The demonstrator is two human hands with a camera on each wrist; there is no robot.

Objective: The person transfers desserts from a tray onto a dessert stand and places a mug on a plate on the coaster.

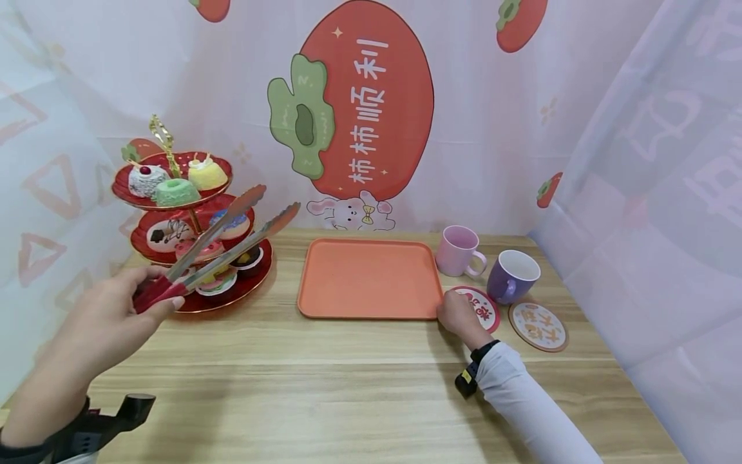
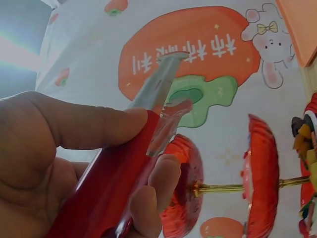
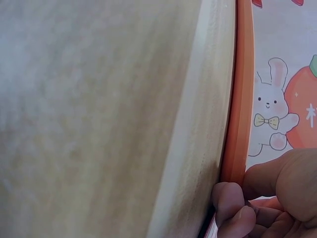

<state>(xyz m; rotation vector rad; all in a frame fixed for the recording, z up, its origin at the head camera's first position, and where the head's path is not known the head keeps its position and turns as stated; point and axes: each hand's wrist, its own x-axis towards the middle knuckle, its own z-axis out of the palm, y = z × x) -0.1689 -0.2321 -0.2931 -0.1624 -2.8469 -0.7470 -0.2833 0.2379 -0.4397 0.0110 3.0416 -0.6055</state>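
Observation:
My left hand (image 1: 152,291) grips the red handle of metal tongs (image 1: 226,248). The two tong arms stand apart and their tips hover in front of the middle tier of a red three-tier dessert stand (image 1: 194,301) loaded with small cakes. In the left wrist view the left hand's fingers (image 2: 99,126) wrap the tongs (image 2: 119,178), with the stand (image 2: 260,163) beyond. My right hand (image 1: 455,314) sits at the front right corner of an orange tray (image 1: 368,277), with curled fingers (image 3: 230,198) against the tray's rim (image 3: 240,99). It partly covers a red coaster (image 1: 488,310).
A pink mug (image 1: 458,250) and a purple mug (image 1: 513,276) stand right of the tray, with a second coaster (image 1: 539,325) in front of them. The wooden table (image 1: 324,393) is backed and flanked by printed cloth walls.

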